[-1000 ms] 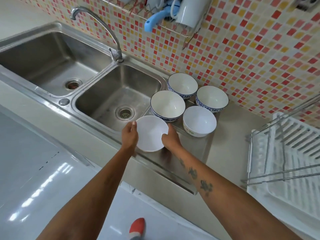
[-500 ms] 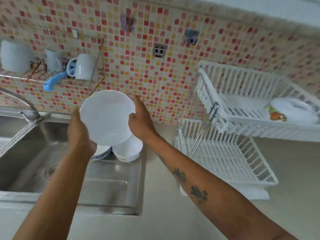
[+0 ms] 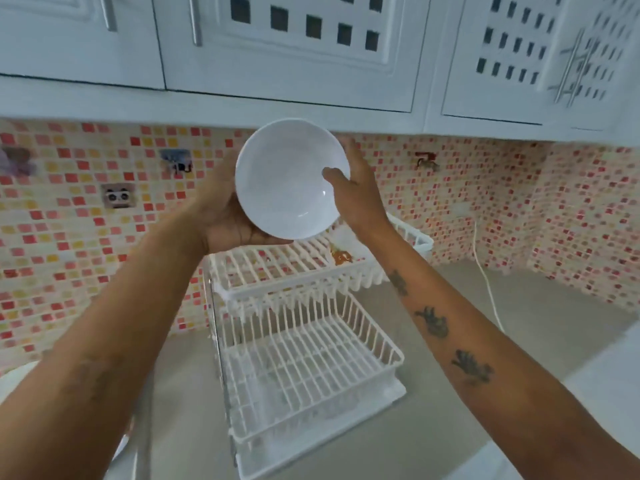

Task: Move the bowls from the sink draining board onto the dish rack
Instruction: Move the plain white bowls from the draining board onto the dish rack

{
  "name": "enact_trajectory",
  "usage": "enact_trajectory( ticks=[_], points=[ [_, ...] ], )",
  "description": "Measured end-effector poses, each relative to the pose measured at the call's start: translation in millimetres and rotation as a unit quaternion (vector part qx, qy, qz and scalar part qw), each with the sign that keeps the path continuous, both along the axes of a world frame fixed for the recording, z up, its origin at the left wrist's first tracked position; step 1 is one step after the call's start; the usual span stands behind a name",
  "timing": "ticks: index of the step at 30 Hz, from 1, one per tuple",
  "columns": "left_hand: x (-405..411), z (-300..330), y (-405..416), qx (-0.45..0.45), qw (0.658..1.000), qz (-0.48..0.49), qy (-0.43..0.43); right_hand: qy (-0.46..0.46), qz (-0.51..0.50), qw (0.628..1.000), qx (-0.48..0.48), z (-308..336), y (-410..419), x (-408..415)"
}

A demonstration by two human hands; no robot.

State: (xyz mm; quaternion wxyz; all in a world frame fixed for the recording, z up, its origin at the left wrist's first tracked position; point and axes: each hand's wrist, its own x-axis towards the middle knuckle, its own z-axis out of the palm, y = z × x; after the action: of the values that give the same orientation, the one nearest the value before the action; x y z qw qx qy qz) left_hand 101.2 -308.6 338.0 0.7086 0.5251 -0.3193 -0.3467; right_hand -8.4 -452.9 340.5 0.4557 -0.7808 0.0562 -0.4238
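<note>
Bowl: white bowl (image 3: 291, 180) held up in the air above the dish rack (image 3: 304, 368), its empty inside facing the camera
Left hand (image 3: 225, 216): fingers gripping the bowl's left and lower edge
Right hand (image 3: 356, 192): fingers gripping the right rim
Rack: two white tiers on the counter (image 3: 519, 341); lower tier holds nothing, upper tier holds a white item, blurred

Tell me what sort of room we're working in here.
Most likely a home kitchen: white wall cabinets hang above a mosaic-tiled backsplash, and a two-tier white dish rack stands on the counter.
</note>
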Motion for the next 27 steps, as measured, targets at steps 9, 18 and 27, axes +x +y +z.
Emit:
enact_trajectory(
  ticks=[9,18,27],
  points=[
    [-33,-5,-119,0.044,0.936,0.183,-0.297,0.11,-0.091,0.987,0.072,3,-93,-26],
    [-30,-54,-176,0.123,0.85,0.215,-0.465,0.239,-0.094,0.956,0.144,-33,-138,-12],
    [-31,-71,-191,0.175,0.823,0.22,-0.493,0.272,-0.109,0.95,0.109,-48,-152,5]
  ],
)
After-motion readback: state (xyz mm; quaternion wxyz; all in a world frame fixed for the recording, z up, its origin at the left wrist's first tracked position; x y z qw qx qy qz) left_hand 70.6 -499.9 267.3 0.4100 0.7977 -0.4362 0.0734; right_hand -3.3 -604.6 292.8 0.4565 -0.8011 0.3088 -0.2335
